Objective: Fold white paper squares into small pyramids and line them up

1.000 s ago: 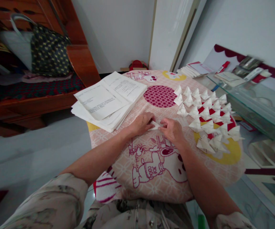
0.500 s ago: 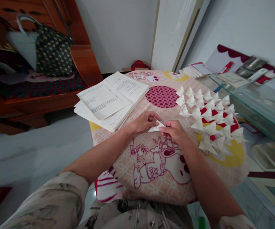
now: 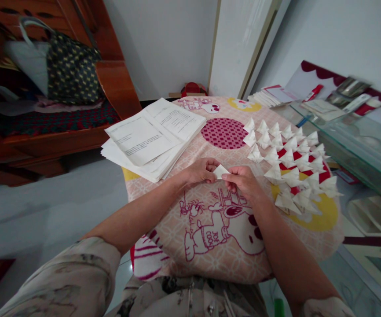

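Between my two hands, just above the patterned tablecloth (image 3: 210,198), is a small piece of folded white paper (image 3: 221,171). My left hand (image 3: 202,171) pinches its left side between thumb and fingers. On the other side, my right hand (image 3: 242,179) grips the paper's right edge, thumb on top and fingers curled under. Rows of folded paper pieces (image 3: 286,166) with pointed tips stand on the cloth to the right of my right hand. Beyond my left hand lies a stack of printed sheets (image 3: 154,136), the upper ones overlapping at angles.
A glass-topped cabinet (image 3: 352,145) adjoins the table on the right, with papers, a red tube (image 3: 313,93) and metal bowls (image 3: 350,90) on it. On the left, a wooden bench (image 3: 116,88) carries a dark patterned bag (image 3: 73,70). A white wall rises behind the table.
My left hand has shifted slightly down and now covers the paper's left part, so less of it shows. My right hand keeps its hold, nearly still.
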The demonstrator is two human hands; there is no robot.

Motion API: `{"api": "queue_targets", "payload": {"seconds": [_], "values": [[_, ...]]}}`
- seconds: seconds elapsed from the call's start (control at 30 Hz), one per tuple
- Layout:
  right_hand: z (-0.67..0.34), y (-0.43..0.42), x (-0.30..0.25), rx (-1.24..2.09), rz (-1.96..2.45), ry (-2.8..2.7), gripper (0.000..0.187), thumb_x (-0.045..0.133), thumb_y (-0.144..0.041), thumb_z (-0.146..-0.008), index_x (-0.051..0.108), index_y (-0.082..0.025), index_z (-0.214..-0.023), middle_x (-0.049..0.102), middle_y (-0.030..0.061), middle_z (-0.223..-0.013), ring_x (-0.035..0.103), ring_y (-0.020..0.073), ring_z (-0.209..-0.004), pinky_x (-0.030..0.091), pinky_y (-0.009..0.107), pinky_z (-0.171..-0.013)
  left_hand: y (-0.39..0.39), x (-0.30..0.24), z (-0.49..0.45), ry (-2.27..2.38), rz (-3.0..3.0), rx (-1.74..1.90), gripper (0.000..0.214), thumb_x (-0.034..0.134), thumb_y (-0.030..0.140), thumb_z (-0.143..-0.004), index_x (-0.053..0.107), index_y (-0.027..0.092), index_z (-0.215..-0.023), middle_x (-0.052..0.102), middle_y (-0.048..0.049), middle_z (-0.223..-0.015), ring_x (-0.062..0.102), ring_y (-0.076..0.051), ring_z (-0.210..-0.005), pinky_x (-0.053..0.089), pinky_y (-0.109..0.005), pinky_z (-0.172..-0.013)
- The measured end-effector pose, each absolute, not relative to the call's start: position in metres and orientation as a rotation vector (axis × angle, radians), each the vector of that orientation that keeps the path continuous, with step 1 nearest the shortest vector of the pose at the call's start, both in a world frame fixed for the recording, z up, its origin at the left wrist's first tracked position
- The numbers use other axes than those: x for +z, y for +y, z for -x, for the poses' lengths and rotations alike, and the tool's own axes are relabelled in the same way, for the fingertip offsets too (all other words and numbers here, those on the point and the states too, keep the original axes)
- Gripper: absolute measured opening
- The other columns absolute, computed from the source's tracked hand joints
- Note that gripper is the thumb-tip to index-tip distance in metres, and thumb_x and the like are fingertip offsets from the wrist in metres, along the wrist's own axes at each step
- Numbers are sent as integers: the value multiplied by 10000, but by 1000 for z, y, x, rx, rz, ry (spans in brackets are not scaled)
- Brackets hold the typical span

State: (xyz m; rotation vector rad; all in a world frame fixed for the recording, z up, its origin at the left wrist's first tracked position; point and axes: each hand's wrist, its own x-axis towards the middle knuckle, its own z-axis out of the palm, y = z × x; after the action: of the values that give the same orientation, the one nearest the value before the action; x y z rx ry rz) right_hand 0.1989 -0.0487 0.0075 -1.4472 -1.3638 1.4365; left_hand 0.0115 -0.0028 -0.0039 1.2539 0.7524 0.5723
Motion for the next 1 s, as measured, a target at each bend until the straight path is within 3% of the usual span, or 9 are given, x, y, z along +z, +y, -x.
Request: {"api": "queue_targets", "payload": {"seconds": [0.33, 0.47, 0.63, 0.73, 1.0], "values": [[-215, -47, 4, 1414, 1398, -1267, 264, 751, -366, -651, 612, -167, -547, 585, 2, -485, 480, 79, -388, 330, 194, -363, 2, -6, -1, 790, -1228, 643, 399, 633, 9, -613, 631, 109, -999, 620, 20, -608, 498, -69, -504, 306, -210, -491], [-219, -46, 5, 1393, 1362, -1218, 273, 766, -367, -639, 609, -167, -538, 582, 1, -486, 486, 82, -395, 335, 194, -356, 6, -5, 3, 807, -1210, 730, 337, 605, 10, -645, 647, 99, -968, 627, 3, -622, 524, -75, -512, 360, -212, -502], [-218, -48, 5, 1412, 1317, -1210, 294, 786, -378, -643, 606, -170, -538, 582, -3, -490, 489, 83, -406, 337, 190, -357, 3, 1, 2, 791, -1115, 798, 185, 640, 137, -818, 688, 86, -989, 683, -50, -782, 619, -88, -623, 495, -218, -604], [-215, -49, 6, 1436, 1293, -1219, 297, 783, -387, -653, 610, -172, -541, 583, -5, -494, 484, 82, -409, 339, 190, -359, -1, 2, -3, 737, -1093, 780, 187, 647, 236, -889, 708, 77, -967, 676, -46, -759, 631, -89, -628, 530, -218, -623], [-214, -49, 4, 1407, 1201, -1206, 272, 781, -366, -683, 635, -166, -571, 615, 2, -535, 517, 88, -446, 372, 202, -402, -4, 4, -4, 739, -1067, 690, 363, 685, 414, -894, 671, 63, -800, 700, -90, -645, 638, -120, -497, 501, -213, -483]]}}
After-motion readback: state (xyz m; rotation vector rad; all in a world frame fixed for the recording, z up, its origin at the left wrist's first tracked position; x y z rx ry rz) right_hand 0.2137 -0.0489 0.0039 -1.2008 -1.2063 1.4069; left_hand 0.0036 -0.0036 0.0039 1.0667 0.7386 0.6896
